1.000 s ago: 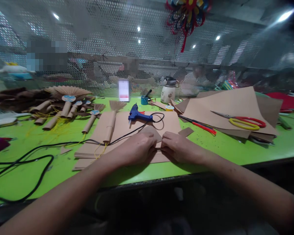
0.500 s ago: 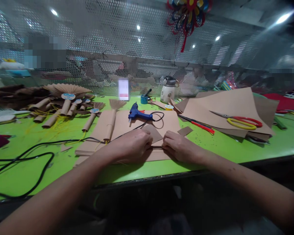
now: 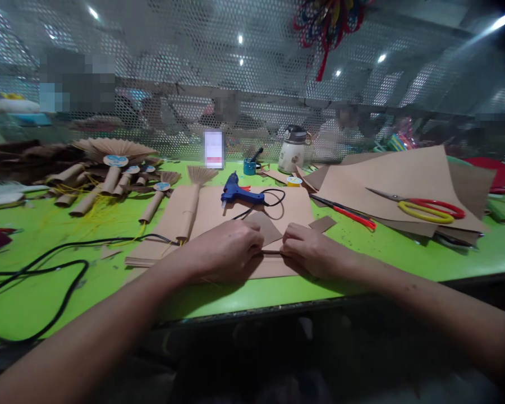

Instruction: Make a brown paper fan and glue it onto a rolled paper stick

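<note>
Both hands grip a thin brown strip (image 3: 272, 252), apparently paper, at the near edge of the bench (image 3: 429, 259). The left hand (image 3: 235, 246) is curled over its left part and the right hand (image 3: 309, 248) pinches its right end, a short length showing between them; the fingertips are partly hidden, so whether it is rolled or folded I cannot tell. Holding it at two points probably keeps it straight and level. Kraft paper sheets (image 3: 219, 196) lie beneath, perhaps as a work surface, with a dark brown paper piece (image 3: 266, 225) just beyond the strip. A blue glue gun (image 3: 240, 193) rests on the far part of the sheets, presumably for easy reach, and a fringed paper roll (image 3: 189, 216) lies to their left. Scissors (image 3: 429, 209) sit well to the right on larger paper (image 3: 382, 174), likely out of the way.
</note>
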The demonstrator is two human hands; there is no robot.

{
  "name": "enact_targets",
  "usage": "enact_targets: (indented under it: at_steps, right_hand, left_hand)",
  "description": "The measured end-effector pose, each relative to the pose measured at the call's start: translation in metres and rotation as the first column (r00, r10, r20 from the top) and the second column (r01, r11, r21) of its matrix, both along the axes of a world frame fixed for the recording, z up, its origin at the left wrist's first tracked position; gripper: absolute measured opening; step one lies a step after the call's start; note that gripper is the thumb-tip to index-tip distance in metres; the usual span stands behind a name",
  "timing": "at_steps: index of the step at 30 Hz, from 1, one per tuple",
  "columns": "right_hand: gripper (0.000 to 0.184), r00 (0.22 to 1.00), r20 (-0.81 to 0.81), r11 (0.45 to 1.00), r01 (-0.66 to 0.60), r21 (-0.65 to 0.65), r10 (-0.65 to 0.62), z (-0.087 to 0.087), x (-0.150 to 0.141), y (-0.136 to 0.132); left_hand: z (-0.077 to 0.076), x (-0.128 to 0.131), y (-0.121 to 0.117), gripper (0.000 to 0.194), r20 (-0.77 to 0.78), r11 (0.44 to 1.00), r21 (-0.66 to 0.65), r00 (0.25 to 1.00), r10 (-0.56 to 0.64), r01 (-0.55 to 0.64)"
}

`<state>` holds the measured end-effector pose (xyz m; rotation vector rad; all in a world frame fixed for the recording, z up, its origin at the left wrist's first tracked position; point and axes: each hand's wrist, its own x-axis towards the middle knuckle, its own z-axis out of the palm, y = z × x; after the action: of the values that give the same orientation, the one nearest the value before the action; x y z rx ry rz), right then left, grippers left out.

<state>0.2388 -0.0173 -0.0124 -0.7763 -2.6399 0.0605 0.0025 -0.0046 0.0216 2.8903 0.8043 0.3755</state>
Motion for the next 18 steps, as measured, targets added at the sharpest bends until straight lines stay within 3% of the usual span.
enact_targets:
  at_steps: [8, 18]
  right_hand:
    - [0.018, 0.996, 0.006, 0.996, -0.086, -0.011, 0.086, 0.005, 0.004, 0.008]
    - [0.015, 0.999, -0.007, 0.999, -0.042, 0.010, 0.042, 0.001, 0.005, 0.003]
  left_hand:
    - [-0.001, 0.003, -0.002, 0.021, -0.024, 0.999, 0.025, 0.999, 0.043, -0.043]
    - [-0.007, 0.014, -0.001, 0.019, 0.040, 0.999, -0.004, 0.998, 0.046, -0.045]
